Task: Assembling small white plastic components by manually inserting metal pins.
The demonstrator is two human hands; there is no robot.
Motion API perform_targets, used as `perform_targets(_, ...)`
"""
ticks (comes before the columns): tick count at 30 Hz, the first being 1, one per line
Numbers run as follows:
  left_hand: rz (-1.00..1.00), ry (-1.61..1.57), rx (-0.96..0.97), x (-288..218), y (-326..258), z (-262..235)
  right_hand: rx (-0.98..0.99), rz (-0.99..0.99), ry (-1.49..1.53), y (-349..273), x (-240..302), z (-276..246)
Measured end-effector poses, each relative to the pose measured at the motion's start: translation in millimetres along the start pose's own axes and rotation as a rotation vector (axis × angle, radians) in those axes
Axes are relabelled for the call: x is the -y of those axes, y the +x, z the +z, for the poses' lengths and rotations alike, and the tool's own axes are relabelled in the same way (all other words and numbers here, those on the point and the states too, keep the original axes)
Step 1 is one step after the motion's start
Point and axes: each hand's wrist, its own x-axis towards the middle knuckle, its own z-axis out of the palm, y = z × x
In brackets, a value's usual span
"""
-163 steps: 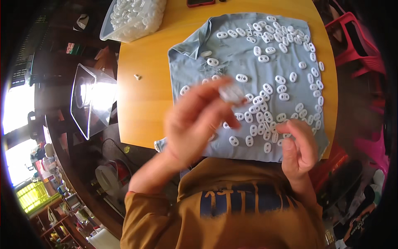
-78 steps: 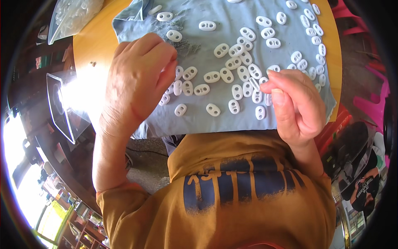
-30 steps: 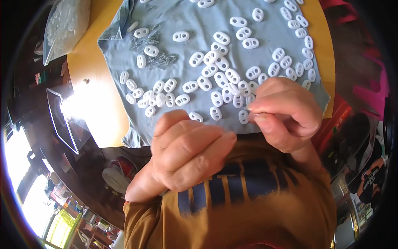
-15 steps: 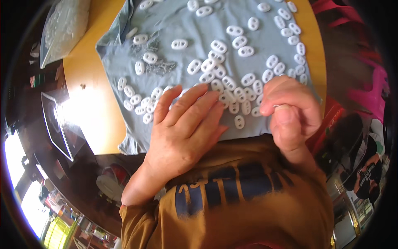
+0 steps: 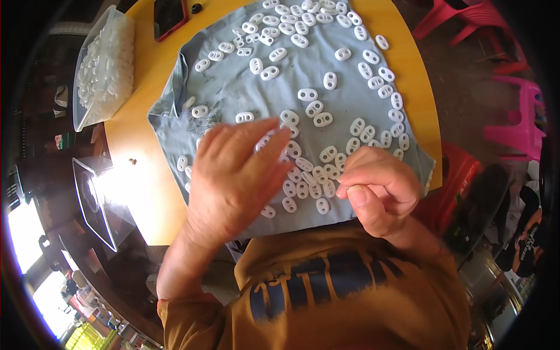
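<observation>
Many small white oval plastic pieces, each with two holes, lie scattered over a grey-blue cloth (image 5: 233, 87). My left hand (image 5: 224, 175) hovers over the left part of the cloth, palm down with fingers stretched, hiding some pieces beneath it. Just right of its fingertips is a crowded cluster of white two-holed pieces (image 5: 301, 189). My right hand (image 5: 385, 189) is closed in a pinch at the cluster's right side. A tiny pale bit shows between its thumb and forefinger, too small to name.
A clear plastic tub (image 5: 105, 73) full of white pieces stands on the wooden table (image 5: 131, 140) at the left. Farther back lie a dark phone (image 5: 169, 18) with a red edge and a small black object (image 5: 196, 8). Pink plastic stools (image 5: 516, 116) stand on the right.
The view has shifted, bringing the tub, the phone and more far pieces into sight. My left hand has lifted somewhat and turned; my right hand stays pinched and has come nearer the cluster.
</observation>
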Motion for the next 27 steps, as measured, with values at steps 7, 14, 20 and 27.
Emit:
perform_targets(7,-0.060,0.115,-0.216,57.9,56.8,7.3,0.003,0.005,-0.044,2.4,-0.8,0.4)
perform_targets(14,-0.030,0.169,-0.180,79.6,80.1,29.2,0.009,0.009,-0.058,3.9,0.5,-0.1)
perform_targets(20,-0.053,0.181,-0.115,81.7,88.2,28.5,-0.009,0.001,-0.046,1.0,-0.4,-0.7)
perform_targets(27,-0.200,-0.138,-0.261,43.5,65.9,1.4,-0.061,-0.001,-0.022,-1.8,-2.4,0.1)
